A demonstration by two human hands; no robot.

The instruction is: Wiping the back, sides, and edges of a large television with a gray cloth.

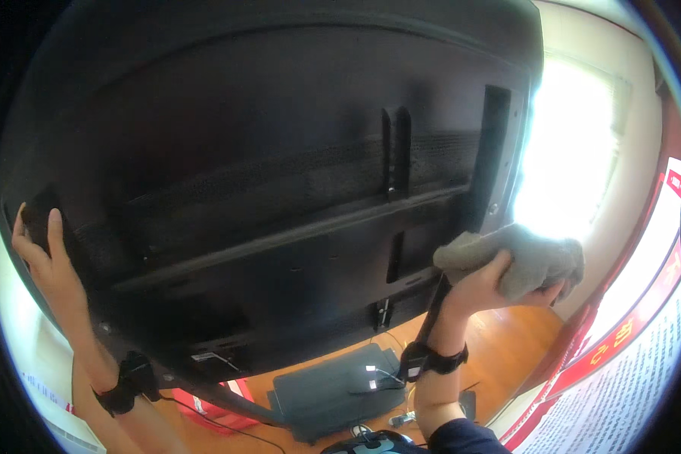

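Observation:
Before me is the dark back of a large flat-panel display (295, 153), with slots, screws and a long raised ridge. My left hand (51, 267) is at its left side, thumb and fingers apart around a very dark part; whether it grips this part or rests on it is unclear. A folded grey cloth (522, 255) is in my right hand (482, 289), by the display's lower right edge. My thumb lies over the cloth, while the other fingers are partly hidden. Each wrist wears a black strap with a small device.
Under the display, a dark grey shelf or base (335, 391) stands above an orange-brown floor (505, 335). A red bag-like item (221, 408) and cables lie below. Red-and-white printed boards (618, 346) line the right wall, near a bright window (567, 142).

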